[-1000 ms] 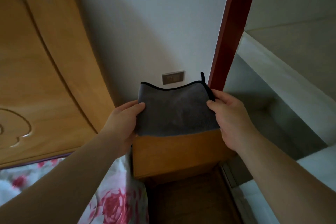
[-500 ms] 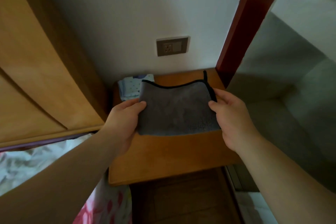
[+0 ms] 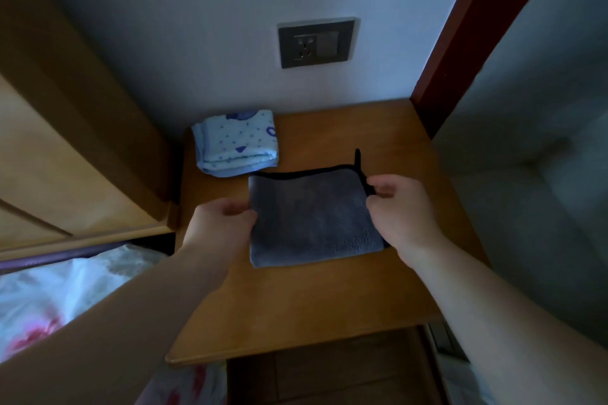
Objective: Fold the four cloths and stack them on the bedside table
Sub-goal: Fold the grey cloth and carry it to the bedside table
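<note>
A folded grey cloth with black edging is over the middle of the wooden bedside table, flat and at or just above its top. My left hand pinches its left edge. My right hand pinches its right edge near the black loop. A folded light blue patterned cloth lies at the table's back left corner, just apart from the grey one.
A wooden headboard rises on the left. Floral bedding shows at lower left. A wall socket sits above the table. A dark red post and a pale window ledge flank the right side.
My view tilted down and the whole table top came into sight. Both hands lowered the grey cloth from in front of the wall down to the table top.
</note>
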Demonstrator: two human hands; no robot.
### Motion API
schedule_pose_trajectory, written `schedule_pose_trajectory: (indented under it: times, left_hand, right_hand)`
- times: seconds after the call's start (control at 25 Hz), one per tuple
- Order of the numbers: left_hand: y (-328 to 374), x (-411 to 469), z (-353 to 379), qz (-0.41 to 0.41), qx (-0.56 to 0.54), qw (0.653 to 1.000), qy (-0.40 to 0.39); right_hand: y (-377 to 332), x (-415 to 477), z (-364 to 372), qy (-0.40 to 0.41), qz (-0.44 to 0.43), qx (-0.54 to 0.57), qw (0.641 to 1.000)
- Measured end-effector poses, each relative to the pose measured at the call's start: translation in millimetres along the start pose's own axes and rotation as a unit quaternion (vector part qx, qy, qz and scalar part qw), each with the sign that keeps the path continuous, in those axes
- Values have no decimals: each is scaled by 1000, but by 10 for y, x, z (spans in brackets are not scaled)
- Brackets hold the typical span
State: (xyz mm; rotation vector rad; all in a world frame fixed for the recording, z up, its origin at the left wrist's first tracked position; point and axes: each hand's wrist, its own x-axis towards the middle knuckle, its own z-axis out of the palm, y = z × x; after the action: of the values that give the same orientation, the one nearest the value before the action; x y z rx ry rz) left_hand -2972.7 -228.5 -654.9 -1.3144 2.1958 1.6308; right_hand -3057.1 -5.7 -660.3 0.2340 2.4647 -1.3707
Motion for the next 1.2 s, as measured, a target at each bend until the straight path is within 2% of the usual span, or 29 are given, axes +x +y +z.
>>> schedule_pose_trajectory:
  times: [0.16,0.28,0.44,0.52,0.64,0.72,0.8,0.92,1.04,1.2]
  left_hand:
    - [160,48,91,8,-8,1000,25]
    - [233,108,195,-8,-27,1000,6]
    - [235,121,240,10,-63,998,-9]
    - [240,85,197,16,-117,991,-64]
    - [264,24,106,22,-207,962,-177]
    - [282,35,54,8,-260,946,-196]
    - [290,61,32,-10,-290,937,-195]
    - [318,35,28,-9,-277,938,-209]
    - [363,-33,15,6,-275,927,-254]
    - [405,-36,-19,2,-267,926,-268]
  right_hand:
    - [-32,146,27,-2,21,-17,1000]
    - [-24,234,110,-31,42,-4,999]
    - [22,278,169,-31,43,21,998]
    - [2,289,153,-40,48,42,997]
    - [-42,266,81,-91,65,98,989]
    - [-46,246,32,-123,75,126,981]
    - [-29,232,-9,-124,63,159,977]
    - [-34,190,-33,-128,25,231,964]
    - [-38,157,-38,-156,-46,228,960]
    - [-52,181,-87,-180,-76,218,956]
